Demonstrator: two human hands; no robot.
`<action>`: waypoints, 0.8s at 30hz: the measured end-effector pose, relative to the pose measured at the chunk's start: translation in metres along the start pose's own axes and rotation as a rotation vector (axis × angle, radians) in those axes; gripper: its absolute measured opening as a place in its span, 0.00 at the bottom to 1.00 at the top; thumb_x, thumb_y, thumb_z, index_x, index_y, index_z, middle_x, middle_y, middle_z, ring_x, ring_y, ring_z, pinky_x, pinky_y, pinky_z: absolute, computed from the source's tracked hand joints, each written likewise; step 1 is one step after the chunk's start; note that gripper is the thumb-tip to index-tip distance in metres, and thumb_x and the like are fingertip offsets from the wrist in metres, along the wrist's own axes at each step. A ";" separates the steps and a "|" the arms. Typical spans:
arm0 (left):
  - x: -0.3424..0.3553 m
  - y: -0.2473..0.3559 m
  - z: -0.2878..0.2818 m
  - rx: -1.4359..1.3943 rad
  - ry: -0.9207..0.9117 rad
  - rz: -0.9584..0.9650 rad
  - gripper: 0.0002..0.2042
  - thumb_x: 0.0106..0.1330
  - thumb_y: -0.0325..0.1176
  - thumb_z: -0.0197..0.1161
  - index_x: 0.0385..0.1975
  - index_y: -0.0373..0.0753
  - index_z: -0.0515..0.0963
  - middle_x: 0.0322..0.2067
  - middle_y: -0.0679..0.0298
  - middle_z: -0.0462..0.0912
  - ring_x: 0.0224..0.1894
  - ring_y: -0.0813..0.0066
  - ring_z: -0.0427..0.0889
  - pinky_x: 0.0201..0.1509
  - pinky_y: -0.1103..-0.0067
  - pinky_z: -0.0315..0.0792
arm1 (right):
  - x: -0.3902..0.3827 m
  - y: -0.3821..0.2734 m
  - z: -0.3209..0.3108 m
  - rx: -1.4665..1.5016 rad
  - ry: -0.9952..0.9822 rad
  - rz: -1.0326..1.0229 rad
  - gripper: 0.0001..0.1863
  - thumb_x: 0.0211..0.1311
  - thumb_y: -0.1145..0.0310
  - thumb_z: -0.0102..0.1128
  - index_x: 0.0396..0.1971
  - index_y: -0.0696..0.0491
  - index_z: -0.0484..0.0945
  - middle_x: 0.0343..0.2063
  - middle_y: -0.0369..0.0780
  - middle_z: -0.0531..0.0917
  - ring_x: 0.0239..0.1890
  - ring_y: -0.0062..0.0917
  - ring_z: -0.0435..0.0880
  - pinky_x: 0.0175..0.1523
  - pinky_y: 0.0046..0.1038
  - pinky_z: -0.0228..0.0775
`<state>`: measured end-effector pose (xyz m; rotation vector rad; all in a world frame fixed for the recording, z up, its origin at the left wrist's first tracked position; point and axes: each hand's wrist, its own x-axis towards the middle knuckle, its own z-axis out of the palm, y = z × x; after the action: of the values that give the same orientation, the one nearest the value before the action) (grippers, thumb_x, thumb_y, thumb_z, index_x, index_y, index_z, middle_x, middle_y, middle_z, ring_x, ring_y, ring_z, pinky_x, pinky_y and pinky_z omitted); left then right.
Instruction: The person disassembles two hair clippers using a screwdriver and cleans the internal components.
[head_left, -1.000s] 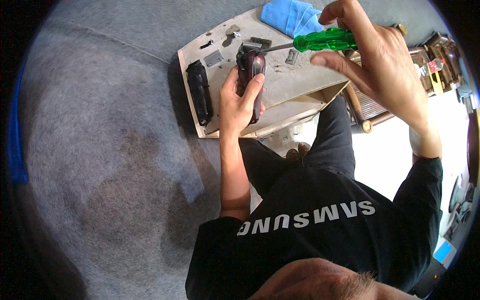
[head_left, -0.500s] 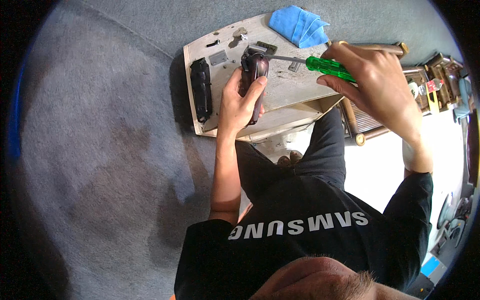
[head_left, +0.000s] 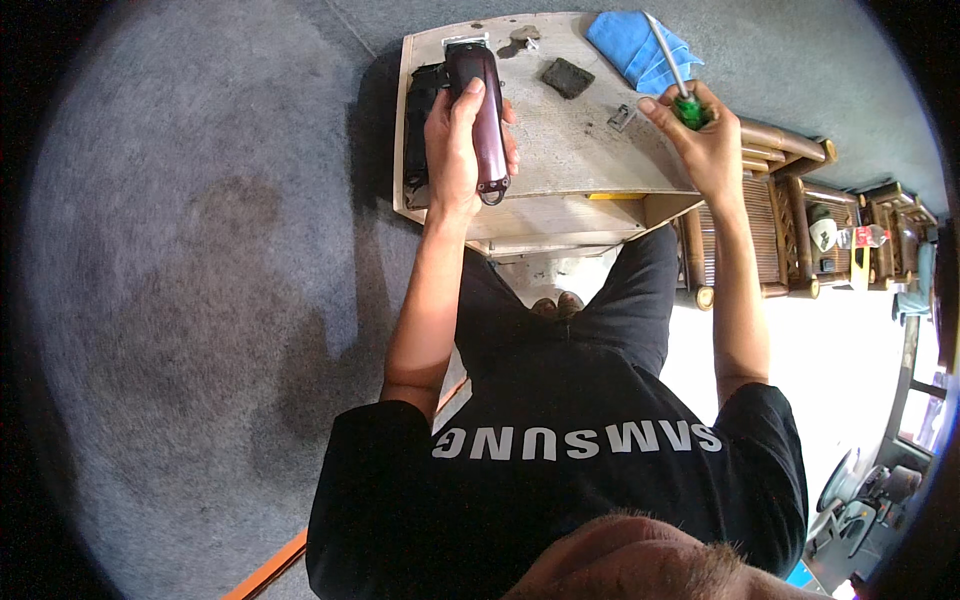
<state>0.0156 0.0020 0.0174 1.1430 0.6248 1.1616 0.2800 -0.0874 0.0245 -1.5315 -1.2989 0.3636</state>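
My left hand [head_left: 456, 150] is wrapped round a dark maroon hair clipper [head_left: 482, 115], which it holds up over the left part of a small wooden table [head_left: 550, 150]. The clipper's metal blade end points away from me, and a hanging loop shows at its near end. In my right hand [head_left: 708, 135] is a screwdriver [head_left: 688, 105] with a green handle. Its shaft points up and away, apart from the clipper, in front of the blue cloth [head_left: 630, 48]. A black clipper housing [head_left: 418, 130] lies at the table's left edge, partly hidden behind my left hand.
A dark rough block [head_left: 568, 78] and a small metal part [head_left: 621, 118] lie on the tabletop. An open shelf [head_left: 550, 220] runs under its near edge. Bamboo furniture [head_left: 770, 230] stands to the right. A grey wall [head_left: 200, 250] is on the left.
The screwdriver has come away from the clipper's blade end and now points upward. My left hand has moved the clipper left and away from me, turning its broad maroon side up.
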 end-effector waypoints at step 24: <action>0.000 -0.010 -0.001 0.094 0.045 -0.018 0.19 0.77 0.48 0.57 0.38 0.34 0.74 0.25 0.60 0.82 0.14 0.76 0.78 0.15 0.78 0.75 | -0.003 0.016 0.038 -0.041 0.097 -0.091 0.19 0.74 0.56 0.63 0.57 0.49 0.77 0.32 0.48 0.88 0.28 0.39 0.87 0.34 0.36 0.74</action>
<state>0.0179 0.0026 0.0079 1.1905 0.7298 1.1551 0.2587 -0.0686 -0.0056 -1.5002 -1.3012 0.2036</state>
